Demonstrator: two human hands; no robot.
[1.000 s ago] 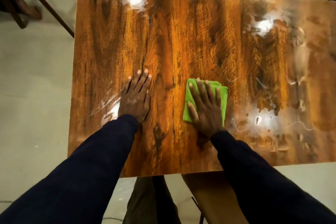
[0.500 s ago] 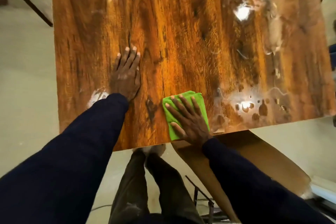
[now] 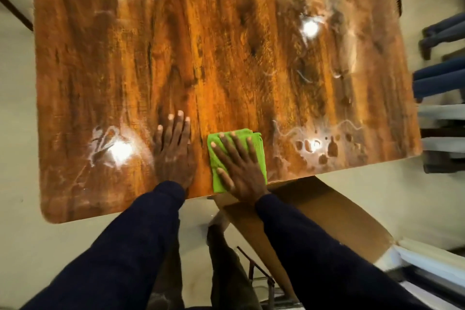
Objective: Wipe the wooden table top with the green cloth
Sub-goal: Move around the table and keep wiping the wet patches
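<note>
We press our right hand (image 3: pixel 239 171) flat on the green cloth (image 3: pixel 260 156), fingers straight and slightly spread, at the near edge of the wooden table (image 3: pixel 226 45), a little right of the middle. The folded cloth shows around the fingers and along the hand's right side. Our left hand (image 3: pixel 173 151) lies flat on the bare wood just beside it, fingers straight and close together. Wet smears and droplets (image 3: pixel 324 146) glisten to the cloth's right.
</note>
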